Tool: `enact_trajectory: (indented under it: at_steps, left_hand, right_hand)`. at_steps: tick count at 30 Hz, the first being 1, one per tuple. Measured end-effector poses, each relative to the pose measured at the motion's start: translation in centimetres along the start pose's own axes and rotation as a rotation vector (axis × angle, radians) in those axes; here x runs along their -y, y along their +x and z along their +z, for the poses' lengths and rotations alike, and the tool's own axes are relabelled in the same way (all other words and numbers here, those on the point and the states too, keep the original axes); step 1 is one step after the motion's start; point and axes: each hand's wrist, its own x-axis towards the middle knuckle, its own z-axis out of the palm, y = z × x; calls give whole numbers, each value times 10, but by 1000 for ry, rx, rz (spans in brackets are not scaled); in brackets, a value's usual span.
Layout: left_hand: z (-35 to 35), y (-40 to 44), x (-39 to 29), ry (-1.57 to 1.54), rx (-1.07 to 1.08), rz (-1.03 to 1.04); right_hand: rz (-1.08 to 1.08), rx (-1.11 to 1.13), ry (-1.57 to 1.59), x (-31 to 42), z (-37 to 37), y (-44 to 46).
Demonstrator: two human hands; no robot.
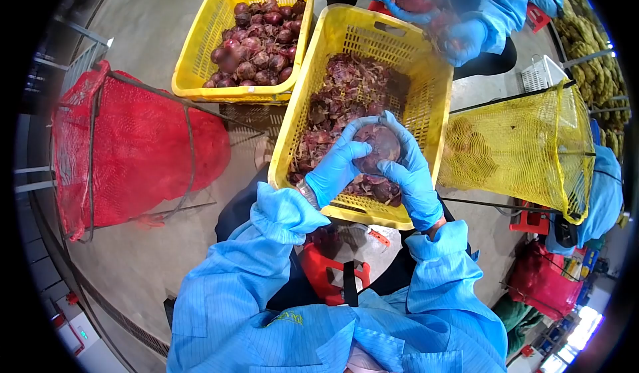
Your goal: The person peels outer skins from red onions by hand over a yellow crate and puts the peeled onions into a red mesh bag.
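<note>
Both my hands wear blue gloves and hold one large red onion (378,148) over the near part of a yellow crate (284,148). My left hand (335,166) wraps the onion's left side, with the thumb on its front. Around the right side curl the fingers of my right hand (414,173), its thumb at the onion's lower edge. Loose onion skins (339,96) cover much of the crate's floor beneath. A few darker onions (383,190) lie among the skins at the near end.
Behind on the left is a yellow crate (193,60) of red onions (259,43). A co-worker's gloved hands (466,40) hold onions over the far right corner. A red mesh bag (140,146) stands left, a yellow mesh bag (519,150) right, both on frames.
</note>
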Motion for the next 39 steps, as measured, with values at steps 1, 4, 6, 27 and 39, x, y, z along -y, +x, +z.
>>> enact_trajectory:
  at_steps: [1, 4, 6, 27, 39]
  left_hand:
    - [0, 0, 0, 0, -4, 3]
    - [-2, 1, 1, 5, -20, 17]
    - [-3, 2, 3, 13, -35, 35]
    - [-2, 2, 0, -54, -204, -41]
    - [-11, 0, -5, -181, -142, -75]
  right_hand:
    - [8, -3, 4, 0, 0, 0]
    - [20, -5, 0, 1, 1, 0]
    - [10, 1, -28, -2, 0, 0]
    - [64, -28, 127, 3, 5, 1]
    - [-33, -95, -628, -10, -19, 9]
